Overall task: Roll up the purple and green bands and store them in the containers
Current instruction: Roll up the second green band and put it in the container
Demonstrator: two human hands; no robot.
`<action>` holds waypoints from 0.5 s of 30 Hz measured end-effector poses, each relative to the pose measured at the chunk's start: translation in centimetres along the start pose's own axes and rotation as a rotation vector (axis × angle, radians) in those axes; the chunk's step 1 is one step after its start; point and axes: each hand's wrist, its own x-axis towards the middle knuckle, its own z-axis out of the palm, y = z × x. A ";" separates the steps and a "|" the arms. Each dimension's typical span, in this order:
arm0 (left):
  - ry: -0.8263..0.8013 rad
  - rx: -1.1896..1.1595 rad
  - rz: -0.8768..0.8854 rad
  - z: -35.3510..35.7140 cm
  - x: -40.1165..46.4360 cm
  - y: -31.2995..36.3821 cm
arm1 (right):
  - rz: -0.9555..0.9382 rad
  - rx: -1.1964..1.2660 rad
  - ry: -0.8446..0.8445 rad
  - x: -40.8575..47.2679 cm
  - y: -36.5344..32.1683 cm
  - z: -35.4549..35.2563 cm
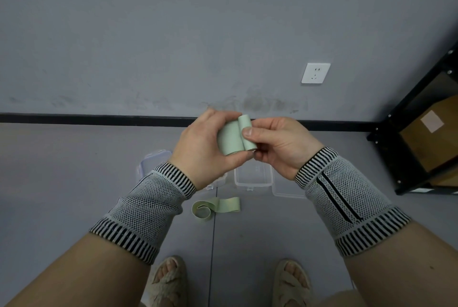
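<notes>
The right hand (277, 144) pinches a small roll (246, 133) of green band between thumb and fingers; the thumb tip lies across the roll's front. The roll's long axis runs nearly upright in the view, leaning a little so that its top is farther from the person. The left hand (208, 143) grips the unrolled part of the same band (229, 138), fingers curled round it from behind and thumb below. That flat part lies just left of the roll and touches it along the seam. So the free band leads leftward from the roll, across its axis, and the judgement is that further winding would turn the roll toward the left hand, which would feed the slack. Both hands are equally near the roll, with the right one bearing it.

Below the roll, on the floor, stands an open clear box (252, 177), almost directly under the right hand's fingers. A lid (287, 190) lies just right of that box. A second box (153, 163) with bluish clips sits lower left of the roll, partly hidden by the left wrist. Another green band (215, 206), half uncurled, lies on the floor below the roll, nearer the person's feet. No purple band shows.
</notes>
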 end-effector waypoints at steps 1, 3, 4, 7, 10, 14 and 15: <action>-0.003 0.009 0.000 0.0 0.0 0.0 | 0.002 -0.003 0.003 0.0 0.0 0.0; -0.008 0.019 -0.005 -0.1 0.1 0.0 | 0.010 -0.005 0.004 0.0 -0.1 0.0; -0.009 0.020 -0.012 -0.1 0.1 0.0 | 0.016 -0.004 0.002 0.0 -0.1 -0.1; -0.001 0.040 -0.010 -0.2 0.0 -0.1 | 0.041 0.016 -0.004 -0.1 -0.2 -0.4; 0.021 0.036 0.005 -0.3 0.0 -0.2 | 0.050 0.033 -0.005 -0.2 -0.2 -0.6; 0.057 0.057 0.043 -0.2 0.0 -0.3 | 0.053 0.028 -0.001 0.0 -0.1 -0.5; 0.062 0.063 0.041 -0.2 0.0 -0.4 | 0.054 0.029 -0.005 0.0 -0.1 -0.5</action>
